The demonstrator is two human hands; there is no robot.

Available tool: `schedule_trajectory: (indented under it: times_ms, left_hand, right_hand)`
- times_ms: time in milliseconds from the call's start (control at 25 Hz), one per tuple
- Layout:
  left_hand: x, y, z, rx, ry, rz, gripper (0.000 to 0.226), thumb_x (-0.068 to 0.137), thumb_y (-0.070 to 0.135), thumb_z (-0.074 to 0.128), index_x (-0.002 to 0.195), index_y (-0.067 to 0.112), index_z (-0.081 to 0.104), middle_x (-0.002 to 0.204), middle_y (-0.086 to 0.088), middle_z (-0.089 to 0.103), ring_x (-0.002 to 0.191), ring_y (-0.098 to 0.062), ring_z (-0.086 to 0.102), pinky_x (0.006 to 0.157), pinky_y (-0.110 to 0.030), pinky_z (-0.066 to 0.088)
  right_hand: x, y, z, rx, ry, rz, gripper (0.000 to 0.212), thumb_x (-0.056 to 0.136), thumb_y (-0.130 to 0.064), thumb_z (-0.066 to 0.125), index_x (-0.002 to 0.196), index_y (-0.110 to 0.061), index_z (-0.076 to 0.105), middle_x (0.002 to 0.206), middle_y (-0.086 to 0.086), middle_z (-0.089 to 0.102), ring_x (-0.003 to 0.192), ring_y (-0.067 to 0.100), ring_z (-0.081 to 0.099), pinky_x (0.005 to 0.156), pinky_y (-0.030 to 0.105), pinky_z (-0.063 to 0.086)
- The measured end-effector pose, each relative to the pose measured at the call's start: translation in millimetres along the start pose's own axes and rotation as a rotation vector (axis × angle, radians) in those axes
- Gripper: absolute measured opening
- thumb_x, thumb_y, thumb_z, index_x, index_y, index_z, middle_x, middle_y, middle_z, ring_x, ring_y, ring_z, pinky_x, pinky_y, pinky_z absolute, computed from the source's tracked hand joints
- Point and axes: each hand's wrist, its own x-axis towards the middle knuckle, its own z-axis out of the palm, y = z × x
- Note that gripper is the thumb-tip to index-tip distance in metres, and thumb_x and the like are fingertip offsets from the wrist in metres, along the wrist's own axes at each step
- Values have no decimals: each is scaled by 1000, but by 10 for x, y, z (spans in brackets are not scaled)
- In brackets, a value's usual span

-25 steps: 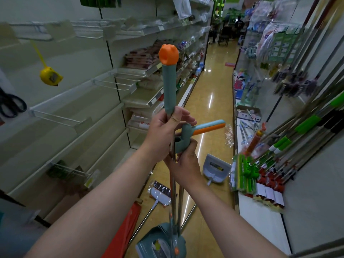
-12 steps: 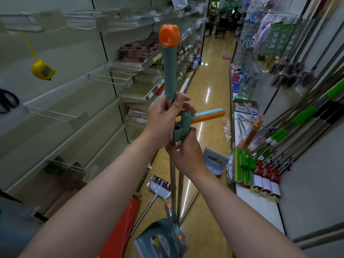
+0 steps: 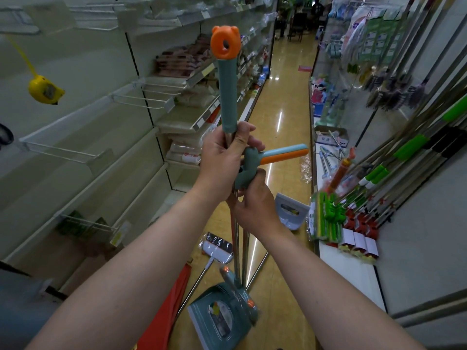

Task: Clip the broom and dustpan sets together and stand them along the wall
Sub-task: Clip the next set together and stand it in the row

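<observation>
Both hands' grip clenches the upright broom pole (image 3: 228,97): left hand (image 3: 222,160) above right hand (image 3: 254,200).

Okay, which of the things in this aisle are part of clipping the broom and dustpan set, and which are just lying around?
Part of the job:
- left hand and right hand, both gripping the poles
- teal handle with orange cap
- teal clip handle
- teal dustpan

Just lying about:
- grey dustpan on the floor
- wrapped brush head
- yellow tape measure
- green-handled mops
</observation>
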Motion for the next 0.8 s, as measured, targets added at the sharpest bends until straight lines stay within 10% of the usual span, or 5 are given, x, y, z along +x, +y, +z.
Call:
schedule_trajectory:
  times_ms: [640,800]
  left_hand:
    - [-54,-86,266,50,-114,-69,17,101,15,53,97,2,62,83,-11,68,88,-25,69,87,-34,58]
    - [-72,-230,375,5,-234,-107,42,94,47,50,113,12,64,107,-12,66,107,-24,64,97,-39,53]
  right_hand:
    - [-23,228,-257,32,-33,54,47,87,-18,70,119,-11,36,89,0,59,75,15,61,58,25,45]
    - [-23,324,-485,49,-23,134,48,81,-15,71,114,-16,37,85,-2,58,73,18,60,58,31,46]
